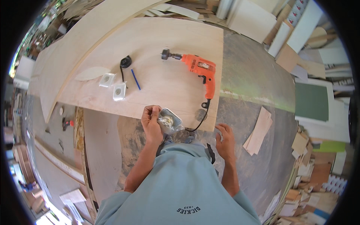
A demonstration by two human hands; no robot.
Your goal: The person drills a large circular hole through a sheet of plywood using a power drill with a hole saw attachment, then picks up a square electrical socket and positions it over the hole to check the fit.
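My left hand (151,123) grips a square silver metal fitting (169,120) in clear plastic wrap, just off the front edge of the plywood sheet (150,41). Inside the wrap sits a pale, brassy part I cannot make out. My right hand (225,140) hangs beside the sheet's front right corner, fingers apart and holding nothing. Two similar wrapped square fittings, one (119,92) nearer and one (107,80) farther, lie on the sheet. An orange corded drill (200,70) with a hole saw (165,54) in its chuck rests on the right.
A black tape measure (126,61) and a blue pencil (135,79) lie on the plywood. Along its left runs a long curved board (80,41). The drill's cord (202,119) drops over the front edge. Thin wood offcuts (258,131) lie on the floor, with stacked scraps farther right.
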